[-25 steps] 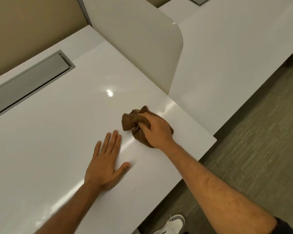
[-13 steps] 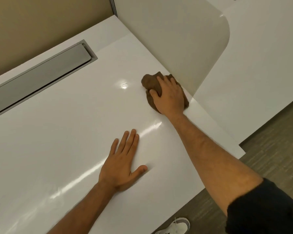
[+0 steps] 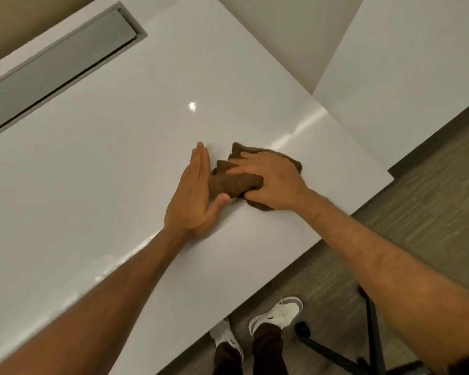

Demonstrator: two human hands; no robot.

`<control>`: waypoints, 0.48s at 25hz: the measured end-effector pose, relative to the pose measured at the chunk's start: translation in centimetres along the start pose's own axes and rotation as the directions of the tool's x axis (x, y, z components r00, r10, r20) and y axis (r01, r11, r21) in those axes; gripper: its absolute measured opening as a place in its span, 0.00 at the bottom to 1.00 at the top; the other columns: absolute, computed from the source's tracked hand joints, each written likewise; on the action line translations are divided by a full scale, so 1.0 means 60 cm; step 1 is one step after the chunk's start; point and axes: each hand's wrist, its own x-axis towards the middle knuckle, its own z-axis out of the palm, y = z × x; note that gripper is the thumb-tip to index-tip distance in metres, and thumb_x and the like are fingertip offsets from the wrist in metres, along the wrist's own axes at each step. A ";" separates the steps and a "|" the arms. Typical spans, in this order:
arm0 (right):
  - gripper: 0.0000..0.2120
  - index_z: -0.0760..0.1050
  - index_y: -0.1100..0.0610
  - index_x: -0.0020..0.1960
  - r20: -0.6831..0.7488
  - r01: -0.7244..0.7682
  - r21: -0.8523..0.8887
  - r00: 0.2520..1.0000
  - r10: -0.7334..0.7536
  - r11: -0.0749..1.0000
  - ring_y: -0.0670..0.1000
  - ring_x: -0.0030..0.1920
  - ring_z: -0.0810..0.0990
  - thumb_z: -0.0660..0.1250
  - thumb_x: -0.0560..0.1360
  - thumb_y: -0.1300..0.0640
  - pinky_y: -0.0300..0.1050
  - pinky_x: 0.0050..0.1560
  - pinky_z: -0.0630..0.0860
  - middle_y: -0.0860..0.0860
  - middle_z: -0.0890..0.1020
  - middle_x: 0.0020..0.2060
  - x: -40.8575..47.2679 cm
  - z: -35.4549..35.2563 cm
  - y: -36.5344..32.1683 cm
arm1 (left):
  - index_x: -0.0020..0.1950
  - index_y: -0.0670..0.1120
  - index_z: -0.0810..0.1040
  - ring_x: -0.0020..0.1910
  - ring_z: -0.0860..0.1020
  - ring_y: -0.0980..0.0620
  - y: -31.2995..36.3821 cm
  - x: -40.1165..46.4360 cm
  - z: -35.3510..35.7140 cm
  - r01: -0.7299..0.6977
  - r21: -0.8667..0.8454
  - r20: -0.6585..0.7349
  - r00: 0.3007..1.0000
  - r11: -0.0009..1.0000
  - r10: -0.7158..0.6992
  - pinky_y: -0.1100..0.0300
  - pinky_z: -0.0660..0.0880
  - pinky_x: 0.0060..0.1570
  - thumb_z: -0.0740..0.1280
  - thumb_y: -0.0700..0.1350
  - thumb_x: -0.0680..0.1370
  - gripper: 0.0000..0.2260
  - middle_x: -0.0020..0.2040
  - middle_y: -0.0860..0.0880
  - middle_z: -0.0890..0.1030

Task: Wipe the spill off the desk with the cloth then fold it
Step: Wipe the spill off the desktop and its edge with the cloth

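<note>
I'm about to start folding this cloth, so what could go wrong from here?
The cloth is bunched under the right hand, so it could fold lumpy unless spread flat. It lies near the desk edge and might slide off. The left hand only touches its side, so it may shift.

Both forearms were bare to the frame edge, with no watch, ring or band observed on the left hand (image 3: 194, 194) or right hand (image 3: 275, 182). White trainers (image 3: 278, 313) with grey heel panels and dark trousers (image 3: 267, 347) were worn.
</note>
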 end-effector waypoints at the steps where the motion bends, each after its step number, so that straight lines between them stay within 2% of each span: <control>1: 0.25 0.79 0.48 0.67 0.002 -0.010 -0.002 1.000 0.010 1.000 0.53 0.70 0.76 0.72 0.70 0.52 0.56 0.72 0.69 0.48 0.82 0.65 -0.026 0.012 -0.011 | 0.85 0.42 0.39 0.85 0.40 0.52 -0.001 -0.001 0.001 -0.015 0.010 0.002 1.000 1.000 0.015 0.57 0.43 0.83 0.45 0.75 0.79 0.48 0.86 0.45 0.41; 4: 0.18 0.82 0.46 0.62 -0.019 -0.009 -0.020 1.000 0.009 1.000 0.47 0.60 0.80 0.70 0.73 0.50 0.50 0.67 0.73 0.44 0.85 0.56 -0.079 0.055 -0.055 | 0.85 0.43 0.39 0.85 0.42 0.51 -0.007 -0.007 0.000 -0.045 -0.018 0.000 0.999 0.999 0.045 0.51 0.45 0.84 0.42 0.74 0.79 0.46 0.86 0.46 0.42; 6: 0.15 0.82 0.47 0.60 -0.007 0.010 -0.037 1.000 -0.010 0.999 0.46 0.56 0.81 0.69 0.74 0.49 0.46 0.64 0.75 0.44 0.85 0.54 -0.106 0.086 -0.082 | 0.85 0.43 0.40 0.85 0.43 0.51 -0.010 -0.007 0.000 -0.047 -0.044 0.008 0.999 0.998 0.047 0.50 0.44 0.84 0.41 0.75 0.78 0.47 0.86 0.47 0.43; 9: 0.16 0.80 0.44 0.63 0.060 0.013 -0.069 0.998 -0.009 0.998 0.46 0.60 0.80 0.69 0.75 0.47 0.46 0.68 0.73 0.44 0.84 0.58 -0.148 0.124 -0.117 | 0.85 0.43 0.40 0.85 0.43 0.50 -0.010 -0.013 -0.009 -0.090 -0.039 0.047 0.995 0.995 0.092 0.48 0.44 0.84 0.41 0.76 0.77 0.48 0.86 0.47 0.42; 12: 0.18 0.82 0.41 0.60 0.116 0.023 0.015 0.993 -0.025 1.000 0.44 0.65 0.78 0.72 0.71 0.49 0.45 0.72 0.68 0.42 0.84 0.59 -0.209 0.146 -0.152 | 0.85 0.43 0.40 0.85 0.42 0.51 -0.005 -0.056 -0.015 -0.138 -0.046 0.114 0.983 0.989 0.143 0.52 0.42 0.83 0.43 0.76 0.77 0.48 0.86 0.48 0.42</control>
